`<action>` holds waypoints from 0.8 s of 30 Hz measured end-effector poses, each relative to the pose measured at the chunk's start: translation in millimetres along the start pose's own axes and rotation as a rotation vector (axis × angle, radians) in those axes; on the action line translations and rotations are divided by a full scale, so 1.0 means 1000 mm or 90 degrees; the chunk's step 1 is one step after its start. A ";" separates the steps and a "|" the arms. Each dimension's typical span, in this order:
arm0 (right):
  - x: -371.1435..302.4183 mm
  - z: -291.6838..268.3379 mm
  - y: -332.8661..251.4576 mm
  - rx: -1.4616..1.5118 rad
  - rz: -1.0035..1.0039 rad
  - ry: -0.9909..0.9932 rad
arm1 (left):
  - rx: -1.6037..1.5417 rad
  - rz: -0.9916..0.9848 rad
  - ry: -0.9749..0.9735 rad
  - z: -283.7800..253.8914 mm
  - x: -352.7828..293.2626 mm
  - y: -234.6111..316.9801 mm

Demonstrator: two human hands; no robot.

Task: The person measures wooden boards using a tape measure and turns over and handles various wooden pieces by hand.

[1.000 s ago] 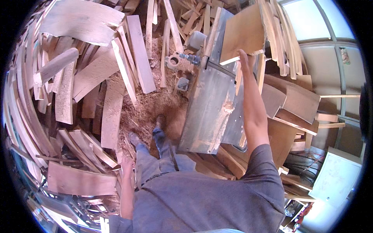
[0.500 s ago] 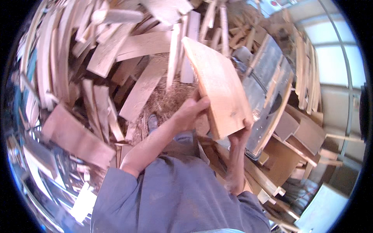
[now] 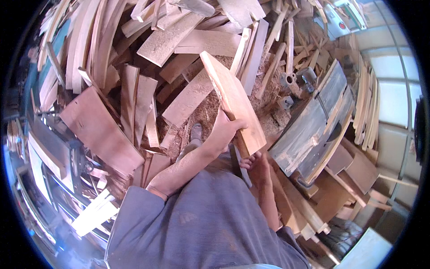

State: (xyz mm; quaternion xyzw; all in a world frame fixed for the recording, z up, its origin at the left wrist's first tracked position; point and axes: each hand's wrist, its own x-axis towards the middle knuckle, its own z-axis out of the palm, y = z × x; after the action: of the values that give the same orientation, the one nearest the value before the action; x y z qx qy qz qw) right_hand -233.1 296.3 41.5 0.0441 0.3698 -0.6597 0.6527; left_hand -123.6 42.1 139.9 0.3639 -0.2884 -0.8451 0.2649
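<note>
A pale, thick wooden board (image 3: 239, 107) is held up in front of me, tilted with its far end pointing away to the left. My left hand (image 3: 224, 130) grips its left long edge, the thumb lying on the upper face. At the near end, my right hand (image 3: 255, 163) has its fingers curled round the lower edge. The underside of the board and some fingertips are hidden. Below it, sawdust (image 3: 210, 110) covers the floor by my shoe (image 3: 196, 132).
To the right stands a saw table (image 3: 309, 134) with a dark slot and wooden edges. Loose planks (image 3: 190, 101) lie piled ahead, and long boards (image 3: 85, 45) lean at the left. A wide reddish-brown board (image 3: 101, 127) lies nearer. A light blue machine (image 3: 336, 22) is at the far right.
The board has turned so its broad face appears narrower, and its near end has dropped slightly. My right hand has moved left and nearer with it. The whole view has shifted.
</note>
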 end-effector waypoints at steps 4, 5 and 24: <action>-0.080 -0.055 0.049 -0.963 0.020 0.461 | 0.018 -0.032 -0.054 -0.004 -0.009 0.009; -0.105 -0.077 0.072 -1.039 0.046 0.496 | 0.027 -0.042 -0.065 0.003 -0.009 0.011; -0.170 -0.039 0.179 -0.130 -0.190 0.482 | 0.275 -0.413 -0.441 0.126 0.082 -0.193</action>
State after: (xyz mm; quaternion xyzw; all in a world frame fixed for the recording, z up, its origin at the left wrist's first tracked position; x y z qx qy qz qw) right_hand -65.5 480.6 28.3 0.1642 0.6493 -0.6444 0.3691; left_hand -315.2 159.0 42.3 0.1800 -0.3991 -0.8759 -0.2030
